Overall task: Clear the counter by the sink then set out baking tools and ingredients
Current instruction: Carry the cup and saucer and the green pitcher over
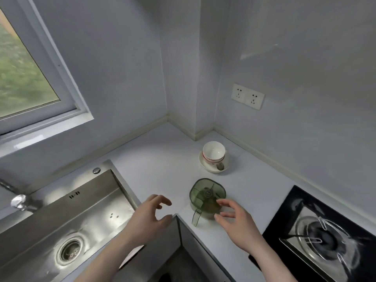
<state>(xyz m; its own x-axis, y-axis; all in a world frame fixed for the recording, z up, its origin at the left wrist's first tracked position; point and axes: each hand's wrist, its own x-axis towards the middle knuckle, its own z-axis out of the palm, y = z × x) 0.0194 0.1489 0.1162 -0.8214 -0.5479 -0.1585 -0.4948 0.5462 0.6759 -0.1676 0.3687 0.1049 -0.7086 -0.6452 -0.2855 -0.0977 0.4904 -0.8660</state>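
Corner counter [162,159], white, L-shaped. Green translucent pitcher [206,198] stands upright near the front edge, handle pointing toward the person, something dark inside, can't tell what. Behind it, nearer the wall corner: white bowl [214,152] with red rim bands sitting on a white saucer [213,168], a small dark item on the saucer beside the bowl.

Right hand [238,220] is at the pitcher's right side, fingers spread and loosely curved, fingertips just at or touching the wall of the pitcher; can't tell if there's contact. Not wrapped around it. Left hand [149,215] hovers over the counter's inner corner edge, left of the pitcher, fingers curved and apart, holding nothing.

Stainless sink [67,216] to the left, drain [70,251] visible, faucet [20,201] at its far-left rim. Gas hob [325,237] with black glass top to the right. Double wall socket [247,96] above the counter, window [26,78] over the sink.
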